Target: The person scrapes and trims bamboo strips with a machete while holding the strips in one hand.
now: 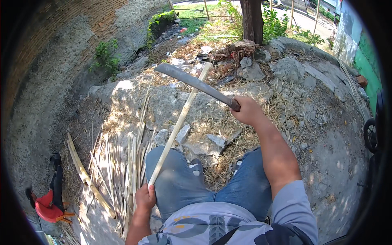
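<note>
Right hand (248, 111) closed firmly around the short dark handle of a machete (190, 81); blade long, dull grey, widening toward a slanted, squared-off end, pointing up and to the left. Left hand (145, 197) grasping the lower end of a wooden strip (176, 128), beside the left thigh. Strip: long, narrow, straight, pale cream-yellow. It slants up and right past the left knee, upper end beyond the blade. Blade crosses in front of the strip near its top; contact between them, cannot tell. Left of the leg, a loose heap of similar thin strips (132, 163), pale and uneven, and a thicker split piece (87, 175), yellowish. Curly straw-coloured shavings (214, 175) between the feet.
</note>
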The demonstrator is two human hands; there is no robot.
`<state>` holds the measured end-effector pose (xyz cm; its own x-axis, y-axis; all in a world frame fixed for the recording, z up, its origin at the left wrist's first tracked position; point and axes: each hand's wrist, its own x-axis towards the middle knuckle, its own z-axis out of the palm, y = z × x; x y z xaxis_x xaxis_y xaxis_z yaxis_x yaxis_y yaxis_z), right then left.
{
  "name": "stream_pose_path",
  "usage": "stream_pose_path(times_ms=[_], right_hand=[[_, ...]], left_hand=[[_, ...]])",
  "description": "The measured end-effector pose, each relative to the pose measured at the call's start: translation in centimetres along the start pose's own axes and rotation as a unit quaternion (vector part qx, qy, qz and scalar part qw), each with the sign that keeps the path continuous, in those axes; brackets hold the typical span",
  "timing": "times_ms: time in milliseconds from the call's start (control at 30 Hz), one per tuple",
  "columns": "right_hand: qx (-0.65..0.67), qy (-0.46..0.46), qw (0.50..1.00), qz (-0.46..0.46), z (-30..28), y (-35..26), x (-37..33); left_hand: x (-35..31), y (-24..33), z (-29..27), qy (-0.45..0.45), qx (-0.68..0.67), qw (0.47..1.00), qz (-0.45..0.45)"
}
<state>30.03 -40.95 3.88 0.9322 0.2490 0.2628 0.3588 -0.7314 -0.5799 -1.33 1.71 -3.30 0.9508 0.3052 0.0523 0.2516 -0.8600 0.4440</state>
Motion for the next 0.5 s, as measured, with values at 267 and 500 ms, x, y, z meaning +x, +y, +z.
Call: stream_pose_path(times_ms=[267, 500], right_hand=[[-0.187, -0.064, 0.971, -0.137, 0.2, -0.7, 1.2], [-0.025, 0.0, 0.99, 0.139, 1.3, 5.4, 1.9]], left_hand=[[1.1, -0.2, -0.1, 0.004, 0.009, 1.0, 0.021], [2.6, 1.0, -0.7, -0.013, -0.011, 1.0, 0.01]])
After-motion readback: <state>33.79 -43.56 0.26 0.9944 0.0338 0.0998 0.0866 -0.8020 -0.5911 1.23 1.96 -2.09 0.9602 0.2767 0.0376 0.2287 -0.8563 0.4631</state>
